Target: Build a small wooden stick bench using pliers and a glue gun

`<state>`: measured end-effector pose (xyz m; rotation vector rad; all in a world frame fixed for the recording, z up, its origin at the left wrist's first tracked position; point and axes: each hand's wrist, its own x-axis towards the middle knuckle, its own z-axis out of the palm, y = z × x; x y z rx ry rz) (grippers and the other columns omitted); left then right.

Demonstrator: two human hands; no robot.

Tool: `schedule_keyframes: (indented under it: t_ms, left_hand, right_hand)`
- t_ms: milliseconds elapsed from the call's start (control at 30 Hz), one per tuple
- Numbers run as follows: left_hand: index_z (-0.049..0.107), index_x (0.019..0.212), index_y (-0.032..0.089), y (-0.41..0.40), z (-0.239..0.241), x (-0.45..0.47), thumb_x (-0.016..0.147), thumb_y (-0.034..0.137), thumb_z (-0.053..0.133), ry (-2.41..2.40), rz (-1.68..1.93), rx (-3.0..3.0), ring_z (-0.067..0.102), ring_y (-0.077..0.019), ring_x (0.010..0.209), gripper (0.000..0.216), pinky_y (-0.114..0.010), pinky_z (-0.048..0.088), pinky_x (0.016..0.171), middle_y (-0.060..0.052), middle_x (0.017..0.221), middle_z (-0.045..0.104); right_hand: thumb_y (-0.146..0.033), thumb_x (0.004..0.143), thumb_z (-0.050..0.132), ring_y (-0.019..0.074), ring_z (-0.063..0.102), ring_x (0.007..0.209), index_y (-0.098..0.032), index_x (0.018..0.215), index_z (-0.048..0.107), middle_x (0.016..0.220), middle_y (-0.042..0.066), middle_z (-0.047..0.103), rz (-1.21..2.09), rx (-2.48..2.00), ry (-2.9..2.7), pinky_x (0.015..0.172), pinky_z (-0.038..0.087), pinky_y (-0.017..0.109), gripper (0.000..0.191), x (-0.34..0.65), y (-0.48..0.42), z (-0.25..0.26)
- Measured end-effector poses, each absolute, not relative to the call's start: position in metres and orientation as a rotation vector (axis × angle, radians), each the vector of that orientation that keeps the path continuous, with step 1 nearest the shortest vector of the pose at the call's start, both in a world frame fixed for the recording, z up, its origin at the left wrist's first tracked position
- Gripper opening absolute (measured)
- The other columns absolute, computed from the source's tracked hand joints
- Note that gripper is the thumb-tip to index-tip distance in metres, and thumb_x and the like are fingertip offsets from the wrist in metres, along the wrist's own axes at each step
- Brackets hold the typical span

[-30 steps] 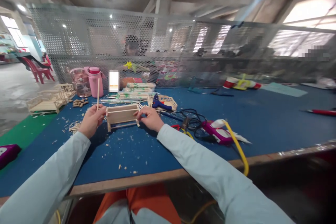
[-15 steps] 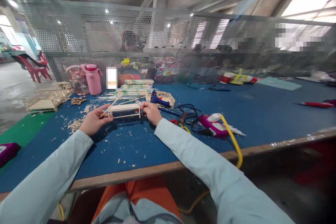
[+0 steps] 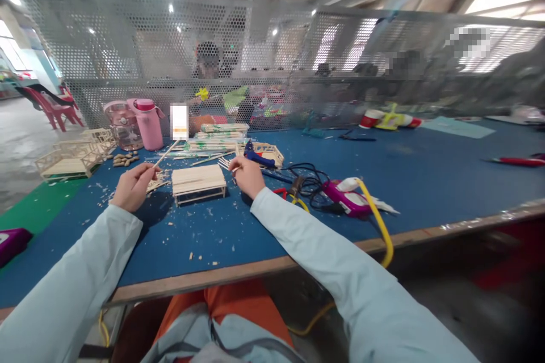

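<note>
Closed in a pinch, my left hand (image 3: 131,186) holds a thin wooden stick (image 3: 166,153) that slants up and to the right. A small bench-like frame (image 3: 198,180) of pale wooden sticks stands on the blue table between my hands, touched by neither. My right hand (image 3: 248,176), also closed, is just right of the frame. Several thin wooden sticks (image 3: 223,163) poke out at its fingertips; part of its grip is hidden. Just beyond it lies a blue glue gun (image 3: 259,156) on another stick-built piece (image 3: 275,153).
Bundled sticks (image 3: 221,137) lie at the back, near a pink bottle (image 3: 149,127). Finished stick pieces (image 3: 70,159) stand at left. Black cables (image 3: 313,178) and a purple-and-white device (image 3: 347,198) with a yellow cord lie to the right. A perforated screen (image 3: 140,45) borders the table.
My left hand has let go of the small stick frame and drawn left, keeping the stick. The frame now rests on the table, its top showing. My right hand has come off its end.
</note>
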<state>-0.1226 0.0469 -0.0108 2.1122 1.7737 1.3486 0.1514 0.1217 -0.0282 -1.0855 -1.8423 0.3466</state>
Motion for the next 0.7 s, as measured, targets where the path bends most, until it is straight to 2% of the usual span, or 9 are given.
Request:
schedule_keyframes:
  t_ms: [100,167,233,367,467,567,633,700]
  left_hand:
    - [0.065,0.085,0.015,0.046,-0.011,-0.114,0.080,0.034,0.045,1.746,1.289,2.280,0.052,-0.0146,0.062,0.028,-0.024,0.040,0.060,-0.002,0.068,0.061]
    - [0.066,0.086,0.016,0.044,-0.012,-0.106,0.080,0.033,0.046,1.686,1.228,2.402,0.054,-0.0169,0.071,0.027,-0.026,0.041,0.066,-0.005,0.076,0.062]
    - [0.067,0.090,0.017,0.043,-0.015,-0.098,0.080,0.032,0.046,1.634,1.180,2.487,0.055,-0.0192,0.079,0.028,-0.028,0.042,0.071,-0.007,0.084,0.063]
    - [0.069,0.092,0.018,0.041,-0.018,-0.091,0.080,0.033,0.046,1.571,1.141,2.535,0.056,-0.0206,0.080,0.030,-0.031,0.043,0.071,-0.008,0.083,0.063]
    - [0.071,0.088,0.020,0.040,-0.014,-0.091,0.076,0.037,0.053,1.534,1.168,2.485,0.056,-0.0205,0.080,0.028,-0.031,0.043,0.074,-0.008,0.081,0.064]
    - [0.071,0.084,0.021,0.037,-0.006,-0.100,0.065,0.041,0.065,1.561,1.271,2.329,0.057,-0.0210,0.086,0.028,-0.031,0.042,0.081,-0.006,0.087,0.066]
    - [0.068,0.082,0.020,0.036,-0.003,-0.109,0.068,0.044,0.061,1.656,1.408,2.127,0.057,-0.0208,0.087,0.028,-0.032,0.042,0.082,-0.006,0.088,0.065]
    - [0.064,0.077,0.018,0.036,-0.004,-0.117,0.078,0.046,0.048,1.761,1.528,1.859,0.057,-0.0189,0.078,0.032,-0.030,0.044,0.073,-0.006,0.079,0.064]
  right_hand:
    - [-0.016,0.081,0.039,0.0215,0.051,0.104,-0.014,0.109,0.056,0.112,0.012,0.059,0.173,-0.987,-1.769,0.088,0.040,0.036,0.033,0.152,0.101,-0.013]
    - [-0.027,0.083,0.045,0.0237,0.045,0.115,-0.014,0.115,0.053,0.121,0.013,0.054,-0.033,-0.772,-1.922,0.096,0.033,0.038,0.035,0.149,0.087,-0.006]
    - [-0.033,0.084,0.048,0.0246,0.048,0.110,-0.016,0.112,0.056,0.115,0.013,0.058,-0.244,-0.595,-2.106,0.095,0.033,0.039,0.034,0.145,0.078,-0.004]
    - [-0.028,0.091,0.040,0.0201,0.057,0.080,-0.016,0.099,0.064,0.084,0.010,0.065,-0.369,-0.624,-2.258,0.070,0.040,0.031,0.028,0.141,0.080,-0.010]
    - [-0.025,0.091,0.042,0.0180,0.058,0.071,-0.015,0.090,0.068,0.073,0.008,0.066,-0.307,-0.622,-2.306,0.064,0.038,0.029,0.028,0.147,0.088,-0.013]
    - [-0.025,0.088,0.046,0.0173,0.061,0.075,-0.015,0.088,0.070,0.079,0.008,0.069,-0.047,-0.692,-2.228,0.068,0.041,0.028,0.026,0.162,0.095,-0.012]
    - [-0.026,0.086,0.049,0.0171,0.062,0.080,-0.015,0.091,0.070,0.088,0.009,0.070,0.207,-0.807,-2.162,0.072,0.043,0.027,0.025,0.174,0.100,-0.011]
    - [-0.025,0.083,0.052,0.0166,0.063,0.077,-0.014,0.090,0.071,0.086,0.007,0.071,0.403,-0.892,-2.169,0.068,0.045,0.025,0.023,0.184,0.106,-0.011]
